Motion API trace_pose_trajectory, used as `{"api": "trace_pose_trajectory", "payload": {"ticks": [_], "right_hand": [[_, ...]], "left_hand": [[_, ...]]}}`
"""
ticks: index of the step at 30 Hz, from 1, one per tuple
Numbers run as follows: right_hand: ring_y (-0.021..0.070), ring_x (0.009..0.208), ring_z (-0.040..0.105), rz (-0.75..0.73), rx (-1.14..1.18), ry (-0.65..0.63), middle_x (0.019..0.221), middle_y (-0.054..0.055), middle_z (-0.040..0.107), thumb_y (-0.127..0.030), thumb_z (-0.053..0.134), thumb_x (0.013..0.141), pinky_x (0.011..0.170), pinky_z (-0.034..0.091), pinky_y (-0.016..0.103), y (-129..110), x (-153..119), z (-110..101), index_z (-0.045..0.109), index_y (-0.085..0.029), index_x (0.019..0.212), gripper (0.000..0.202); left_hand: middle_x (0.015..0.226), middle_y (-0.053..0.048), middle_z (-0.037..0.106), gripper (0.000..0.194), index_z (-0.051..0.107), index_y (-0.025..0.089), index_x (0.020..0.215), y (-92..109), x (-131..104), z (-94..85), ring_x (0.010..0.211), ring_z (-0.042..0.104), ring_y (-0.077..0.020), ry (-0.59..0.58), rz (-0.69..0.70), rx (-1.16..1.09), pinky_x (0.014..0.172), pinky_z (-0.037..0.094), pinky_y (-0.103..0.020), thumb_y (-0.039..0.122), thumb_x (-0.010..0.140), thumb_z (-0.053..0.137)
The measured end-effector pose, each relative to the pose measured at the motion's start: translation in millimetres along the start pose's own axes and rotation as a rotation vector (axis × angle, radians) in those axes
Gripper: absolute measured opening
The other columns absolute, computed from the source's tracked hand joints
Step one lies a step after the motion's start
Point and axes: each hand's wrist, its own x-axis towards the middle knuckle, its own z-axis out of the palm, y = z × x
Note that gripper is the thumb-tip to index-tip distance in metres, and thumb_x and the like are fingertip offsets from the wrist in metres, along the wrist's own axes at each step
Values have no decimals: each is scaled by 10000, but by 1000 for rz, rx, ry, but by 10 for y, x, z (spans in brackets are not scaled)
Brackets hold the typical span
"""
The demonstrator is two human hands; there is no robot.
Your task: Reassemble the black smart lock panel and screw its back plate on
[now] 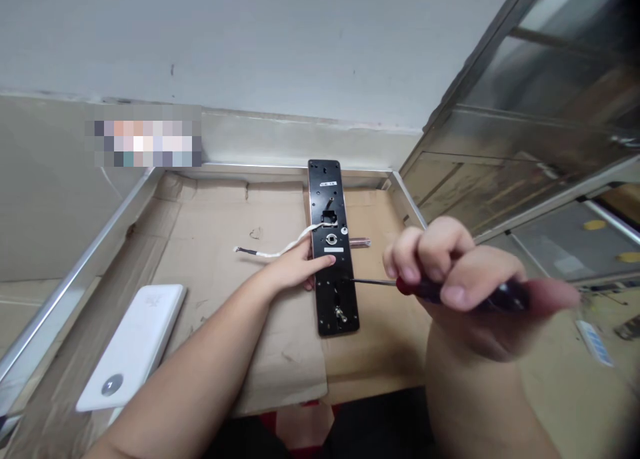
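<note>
A black plate (343, 245) lies lengthwise on cardboard (210, 245) covering the desk (55, 312). A metal bar (361, 243) juts from its right side; a white cable (280, 253) trails left, its plug loose. The left hand (297, 265) has its grip closed on the plate's left edge, thumb on the face, fingers partly hidden. The right hand's (455, 265) grip is wrapped firmly around a screwdriver (380, 282), its tip at the plate; whether it is seated cannot be told. Held at such a low slant, it could slip, scratching the plate or jabbing the nearby thumb. The cable, beside the left hand, might snag. A white power bank (135, 342) lies well apart.
</note>
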Motion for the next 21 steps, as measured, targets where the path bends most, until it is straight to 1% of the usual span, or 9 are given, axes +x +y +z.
{"api": "trace_pose_trajectory", "payload": {"ticks": [3,6,8,10,13,15,17,19,21], "right_hand": [[115,396,406,89,177,-137,477,-42,422,-474,376,1061,471,411,293,-53,-15,-32,738,-224,862,483],[87,332,262,47,187,-43,424,-93,354,-614,486,982,436,355,268,-13,1,14,638,-275,879,385],[84,345,306,-59,128,37,487,-87,435,-658,627,882,423,361,257,24,14,53,625,-297,930,364],[113,434,463,-91,77,103,618,-41,529,-619,676,867,434,412,268,28,18,67,673,-286,915,337],[169,632,605,65,53,78,735,22,555,-547,569,966,558,503,344,-41,17,32,727,-224,748,420],[147,532,542,181,127,-22,598,0,501,-500,453,1032,564,476,346,-93,25,-2,691,-203,677,521],[115,391,395,228,206,-69,448,-48,390,-530,384,1046,492,395,309,-107,41,-17,639,-211,688,543],[100,343,297,153,202,-5,410,-82,342,-621,452,993,448,339,280,-70,55,-3,613,-241,767,470],[94,355,305,-5,133,107,488,-78,422,-649,605,904,414,319,255,-5,62,19,614,-278,852,374]], "left_hand": [[944,-80,676,743,323,266,1487,-17,-6,7,564,651,-176,9,-6,22,470,555,-307,569,891,648],[926,-77,674,716,350,269,1485,2,-39,29,556,641,-192,26,-23,95,465,537,-326,603,904,602],[966,-89,679,662,410,270,1462,31,-81,54,653,675,-237,53,13,169,540,563,-364,617,919,560],[1079,-113,682,595,486,267,1415,54,-134,85,897,699,-310,103,91,254,715,589,-416,617,936,522],[1195,-146,672,574,571,232,1325,52,-224,127,1141,628,-379,173,100,384,916,532,-482,646,934,495],[1109,-160,694,582,620,201,1226,43,-287,133,1058,652,-380,178,50,439,883,518,-480,675,906,514],[967,-140,706,542,656,194,1090,58,-350,112,903,674,-341,130,14,486,782,509,-427,681,881,542],[844,-103,696,476,660,205,933,113,-408,70,766,657,-285,60,-22,559,683,469,-366,662,884,539],[737,-67,664,435,621,211,789,195,-448,19,649,607,-231,4,-55,629,604,413,-327,620,900,524]]}}
